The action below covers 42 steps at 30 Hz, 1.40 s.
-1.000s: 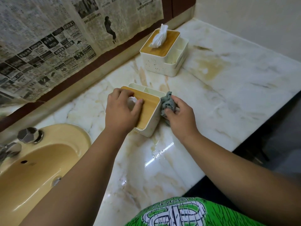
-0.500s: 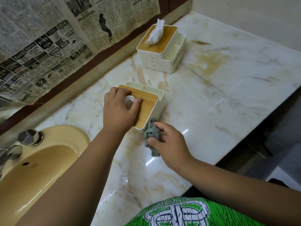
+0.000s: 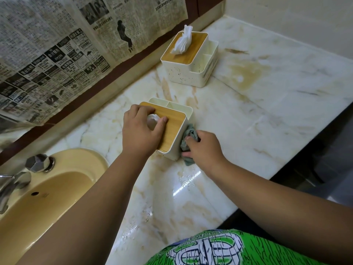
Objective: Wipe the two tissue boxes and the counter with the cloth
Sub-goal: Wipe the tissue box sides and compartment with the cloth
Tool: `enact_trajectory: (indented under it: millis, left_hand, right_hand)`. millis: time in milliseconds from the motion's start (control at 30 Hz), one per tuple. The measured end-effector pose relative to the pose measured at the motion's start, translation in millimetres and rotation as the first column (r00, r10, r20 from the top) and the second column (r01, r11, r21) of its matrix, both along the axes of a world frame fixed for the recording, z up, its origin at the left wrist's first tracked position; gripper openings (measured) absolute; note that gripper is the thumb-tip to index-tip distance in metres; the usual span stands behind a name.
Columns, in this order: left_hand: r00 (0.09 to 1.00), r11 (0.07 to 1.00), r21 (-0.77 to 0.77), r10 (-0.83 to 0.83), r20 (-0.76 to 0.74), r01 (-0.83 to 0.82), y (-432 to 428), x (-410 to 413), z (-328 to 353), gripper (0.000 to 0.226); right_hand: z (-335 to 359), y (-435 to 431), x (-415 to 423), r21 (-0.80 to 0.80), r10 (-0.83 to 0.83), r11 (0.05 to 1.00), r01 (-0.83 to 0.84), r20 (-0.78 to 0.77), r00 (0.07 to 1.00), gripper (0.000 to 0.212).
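Note:
A cream tissue box with a wooden lid [image 3: 172, 129] stands on the marble counter [image 3: 248, 119] in front of me. My left hand [image 3: 141, 134] lies over its lid and tissue opening, fingers curled round the far edge and thumb on the wood. My right hand [image 3: 204, 150] grips a crumpled grey-green cloth [image 3: 188, 139] and presses it against the box's right side wall, near the front corner. A second, matching tissue box [image 3: 189, 58], with white tissue sticking up from its lid, stands farther back near the wall.
A yellow sink [image 3: 44, 197] with a metal tap [image 3: 13, 182] sits at the left. Newspaper [image 3: 57, 44] covers the wall behind. Water drops glisten on the counter [image 3: 187, 180] near its front. The counter's edge [image 3: 298, 153] drops off at the right.
My right hand has slid the cloth from the box's front corner onto its right side. The left hand has stayed on the lid.

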<state>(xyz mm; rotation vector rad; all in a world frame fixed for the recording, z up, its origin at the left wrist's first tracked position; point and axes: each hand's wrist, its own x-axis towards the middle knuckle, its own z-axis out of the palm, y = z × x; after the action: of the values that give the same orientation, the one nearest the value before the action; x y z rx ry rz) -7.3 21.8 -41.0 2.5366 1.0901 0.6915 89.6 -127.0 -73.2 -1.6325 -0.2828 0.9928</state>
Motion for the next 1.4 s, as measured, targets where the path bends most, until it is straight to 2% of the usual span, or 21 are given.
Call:
enact_trajectory:
  millis: [167,300,367,467,633,767,933,1000,1167,1267,1400]
  left_hand:
    - [1.0,1.0,0.006,-0.01,0.006,0.01,1,-1,-1,0.037]
    - [1.0,1.0,0.011,-0.012,0.003,0.012,2,-1,-1,0.036]
    - [1.0,1.0,0.012,-0.015,0.001,0.015,2,-1,-1,0.036]
    - [1.0,1.0,0.006,-0.017,0.002,0.017,1,-1,0,0.036]
    - [1.0,1.0,0.002,-0.018,0.011,0.018,1,-2,-1,0.037]
    - [1.0,1.0,-0.003,-0.015,0.004,0.015,1,-2,0,0.037]
    - [1.0,1.0,-0.027,0.001,-0.002,-0.001,0,-1,0,0.039]
    - [1.0,1.0,-0.022,0.006,-0.003,-0.006,0,-1,0,0.039]
    - [1.0,1.0,-0.015,0.013,-0.009,-0.013,0,-2,0,0.041]
    - [1.0,1.0,-0.007,0.014,-0.011,-0.014,1,-2,0,0.04]
    - [0.999,1.0,-0.007,0.021,-0.029,-0.021,0,0,0,0.039]
  right_hand:
    - [-2,-13,-29,-0.011,0.073,0.997,-0.077,-0.194,0.978,0.02]
    - [12,-18,-35,0.017,0.102,0.994,-0.104,-0.402,0.91,0.02]
    - [17,-19,-34,0.029,0.1,0.995,-0.097,-0.438,0.893,0.025]
    - [19,-18,-26,0.046,0.067,0.998,-0.053,-0.405,0.912,0.027]
    - [19,-1,7,0.086,-0.032,0.995,0.045,-0.155,0.987,0.015]
    - [15,17,42,0.075,-0.094,0.992,0.097,-0.038,0.995,0.017]
    - [-3,25,50,-0.015,-0.102,0.995,0.101,-0.079,0.992,0.014]
    - [-5,20,37,-0.032,-0.056,0.998,0.053,-0.119,0.991,0.013]
    - [1,2,13,0.0,0.102,0.995,-0.104,-0.167,0.981,0.026]
    - [12,0,20,0.051,0.136,0.99,-0.131,-0.126,0.983,0.021]
    - [18,9,47,0.068,0.068,0.996,-0.064,-0.056,0.996,0.018]
